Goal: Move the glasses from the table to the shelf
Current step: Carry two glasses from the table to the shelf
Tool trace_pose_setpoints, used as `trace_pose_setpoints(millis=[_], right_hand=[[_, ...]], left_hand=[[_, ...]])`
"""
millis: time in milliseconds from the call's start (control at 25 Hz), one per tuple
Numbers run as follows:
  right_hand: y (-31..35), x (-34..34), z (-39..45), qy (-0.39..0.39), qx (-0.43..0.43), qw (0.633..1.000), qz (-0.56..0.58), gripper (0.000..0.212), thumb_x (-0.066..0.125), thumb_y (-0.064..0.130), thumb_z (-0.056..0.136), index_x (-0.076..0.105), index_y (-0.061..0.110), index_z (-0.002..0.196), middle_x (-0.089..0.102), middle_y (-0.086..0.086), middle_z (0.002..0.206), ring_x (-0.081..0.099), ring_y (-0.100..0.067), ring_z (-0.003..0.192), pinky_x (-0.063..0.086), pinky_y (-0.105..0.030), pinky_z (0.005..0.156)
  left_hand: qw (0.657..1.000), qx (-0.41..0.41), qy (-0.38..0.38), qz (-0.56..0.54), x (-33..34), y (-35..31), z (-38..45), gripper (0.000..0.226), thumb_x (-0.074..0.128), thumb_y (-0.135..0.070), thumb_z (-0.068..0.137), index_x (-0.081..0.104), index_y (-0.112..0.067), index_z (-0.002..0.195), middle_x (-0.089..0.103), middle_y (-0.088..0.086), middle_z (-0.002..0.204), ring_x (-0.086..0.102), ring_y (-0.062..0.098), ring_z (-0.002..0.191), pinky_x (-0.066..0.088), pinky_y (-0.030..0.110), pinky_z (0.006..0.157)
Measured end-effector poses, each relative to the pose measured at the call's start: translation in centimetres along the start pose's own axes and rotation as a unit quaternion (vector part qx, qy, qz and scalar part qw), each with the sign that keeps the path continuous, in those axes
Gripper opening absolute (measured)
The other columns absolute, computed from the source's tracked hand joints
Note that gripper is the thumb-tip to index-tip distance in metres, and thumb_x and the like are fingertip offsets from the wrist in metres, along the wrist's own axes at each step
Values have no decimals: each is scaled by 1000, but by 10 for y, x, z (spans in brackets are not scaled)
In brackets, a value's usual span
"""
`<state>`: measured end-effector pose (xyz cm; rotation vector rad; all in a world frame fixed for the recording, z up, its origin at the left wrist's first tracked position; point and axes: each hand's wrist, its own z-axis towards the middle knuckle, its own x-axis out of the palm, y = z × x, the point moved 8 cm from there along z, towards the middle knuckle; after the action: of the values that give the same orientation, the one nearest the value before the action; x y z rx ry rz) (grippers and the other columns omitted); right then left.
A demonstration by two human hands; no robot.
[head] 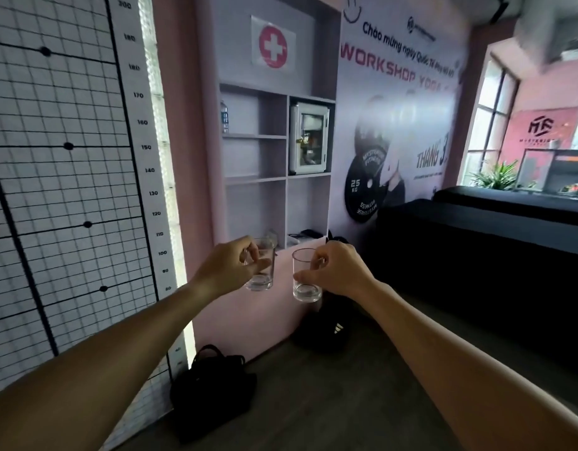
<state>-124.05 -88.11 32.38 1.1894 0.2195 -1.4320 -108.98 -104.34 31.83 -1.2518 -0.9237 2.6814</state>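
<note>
Two hands, left (230,266) gripping a glass (263,265), right (338,270) another (305,276); lower shelf cubbies (255,209) open ahead

At frame left, a height chart (144,148) is showing numbers like 170 and 150. The wall banner (401,92) is reading "WORKSHOP YOGA"; its printed weight plate (362,193) is reading "25 KG"

Grey shelf (258,136) holds a water bottle (224,116), small cabinet (308,139)
</note>
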Motion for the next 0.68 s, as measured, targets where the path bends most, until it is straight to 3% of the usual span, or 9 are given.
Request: trace_pose_setpoints(millis=[440, 680], right_hand=[[-92, 34, 152, 4, -5, 1000, 6, 39, 85, 54, 57, 64, 21, 57, 67, 6, 66, 63, -10, 66, 55, -31, 61], [-133, 60, 275, 11, -7, 1000, -14, 38, 84, 56, 60, 63, 25, 59, 66, 10, 67, 63, -10, 68, 55, -28, 61]], left_hand=[[999, -4, -15, -34, 76, 59, 155, 32, 76, -54, 78, 56, -29, 75, 69, -11, 78, 67, 14, 84, 57, 43, 80], [999, 2, -25, -33, 99, 118, 273, 43, 66, -69, 67, 58, -28, 79, 72, -7, 82, 69, 16, 83, 57, 44, 80]])
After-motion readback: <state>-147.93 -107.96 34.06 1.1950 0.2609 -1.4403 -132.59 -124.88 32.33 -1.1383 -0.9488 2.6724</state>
